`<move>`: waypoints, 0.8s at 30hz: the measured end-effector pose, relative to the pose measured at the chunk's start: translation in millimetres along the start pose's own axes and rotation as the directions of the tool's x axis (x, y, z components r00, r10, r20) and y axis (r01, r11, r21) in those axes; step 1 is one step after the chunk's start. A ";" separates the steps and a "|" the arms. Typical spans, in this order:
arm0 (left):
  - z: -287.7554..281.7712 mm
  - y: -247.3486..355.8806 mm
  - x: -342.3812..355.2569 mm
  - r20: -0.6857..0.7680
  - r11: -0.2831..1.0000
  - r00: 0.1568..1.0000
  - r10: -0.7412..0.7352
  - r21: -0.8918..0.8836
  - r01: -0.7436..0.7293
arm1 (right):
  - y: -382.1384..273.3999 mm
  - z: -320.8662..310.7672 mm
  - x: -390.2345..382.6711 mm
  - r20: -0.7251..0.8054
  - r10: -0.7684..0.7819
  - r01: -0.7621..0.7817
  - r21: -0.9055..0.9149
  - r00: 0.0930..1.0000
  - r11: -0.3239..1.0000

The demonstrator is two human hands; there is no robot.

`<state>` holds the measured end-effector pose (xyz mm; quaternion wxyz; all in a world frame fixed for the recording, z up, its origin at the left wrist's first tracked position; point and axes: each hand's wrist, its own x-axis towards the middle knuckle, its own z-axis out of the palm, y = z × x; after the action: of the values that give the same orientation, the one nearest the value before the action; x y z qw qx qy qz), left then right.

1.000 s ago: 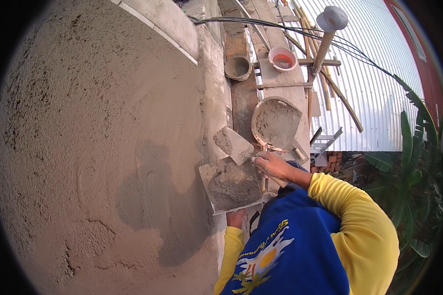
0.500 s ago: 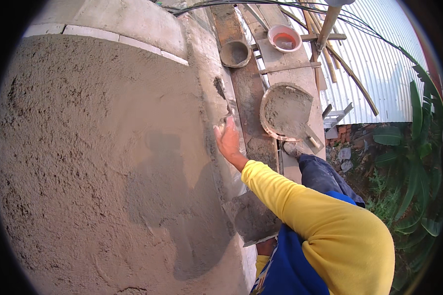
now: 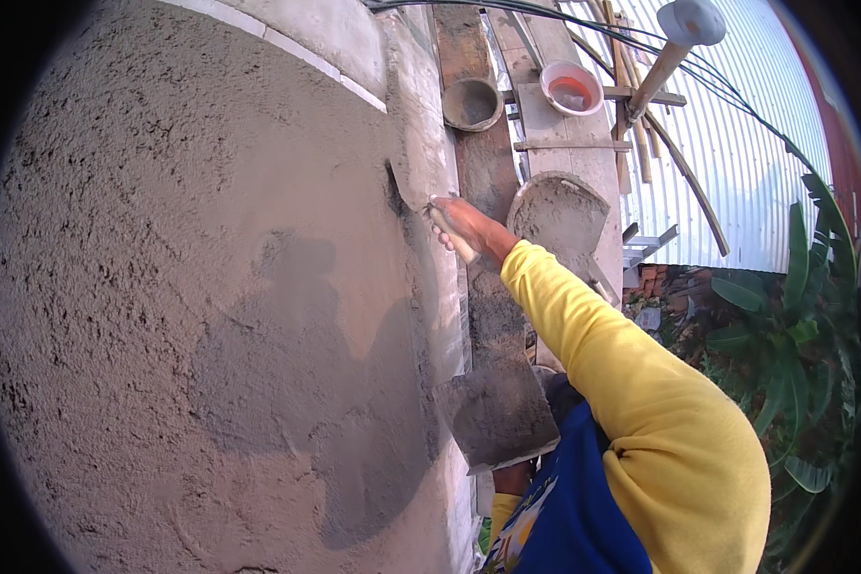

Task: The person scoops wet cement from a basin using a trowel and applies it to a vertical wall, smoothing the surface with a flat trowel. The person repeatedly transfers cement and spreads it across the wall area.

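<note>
My right hand (image 3: 461, 228) is closed on the wooden handle of a trowel (image 3: 409, 182), whose blade lies against the right border of the plastered wall (image 3: 163, 287), beside a pale edge strip. My left hand (image 3: 512, 476), low in the picture and partly hidden, grips a square, mortar-smeared hawk board (image 3: 493, 421) from underneath. A tub of grey mortar (image 3: 560, 225) stands on the planks to the right of my right hand, partly behind my wrist.
Wooden scaffold planks (image 3: 545, 124) run along the wall, carrying a grey bucket (image 3: 472, 105) and a white-rimmed red bucket (image 3: 572, 91). Cables and a capped post (image 3: 684, 33) cross the upper right. Beyond lie loose poles, corrugated sheeting (image 3: 756, 191) and banana plants (image 3: 794, 344).
A second ago my right hand held the mortar-loaded trowel over the hawk. It has since moved up and left, and the trowel now rests against the wall's border, its blade turned.
</note>
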<state>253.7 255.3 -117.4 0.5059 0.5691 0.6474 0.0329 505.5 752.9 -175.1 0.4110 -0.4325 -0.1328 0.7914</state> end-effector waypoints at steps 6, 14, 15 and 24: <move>4.4 -8.8 -5.7 0.003 1.000 1.000 0.012 0.000 -0.012 | 48.8 26.9 -23.5 0.044 0.112 -0.112 0.005 0.993 0.994; 5.5 -22.9 -16.2 -0.013 0.998 0.999 0.044 0.035 -0.044 | 149.5 78.6 -81.5 -0.036 0.055 -0.052 0.083 0.998 0.995; 5.7 -24.5 -17.0 -0.015 0.998 0.999 0.050 0.040 -0.049 | 166.5 88.4 -95.4 -0.043 0.054 -0.049 0.107 0.998 0.993; 16.2 -31.2 -13.2 -0.087 0.985 0.990 0.108 0.141 -0.095 | 111.9 86.7 -78.8 -0.008 0.055 -0.045 0.473 0.998 0.880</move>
<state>240.9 225.6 -136.4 0.4322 0.6326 0.6414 0.0412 399.4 635.0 -141.9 0.4847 -0.3310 0.0796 0.8057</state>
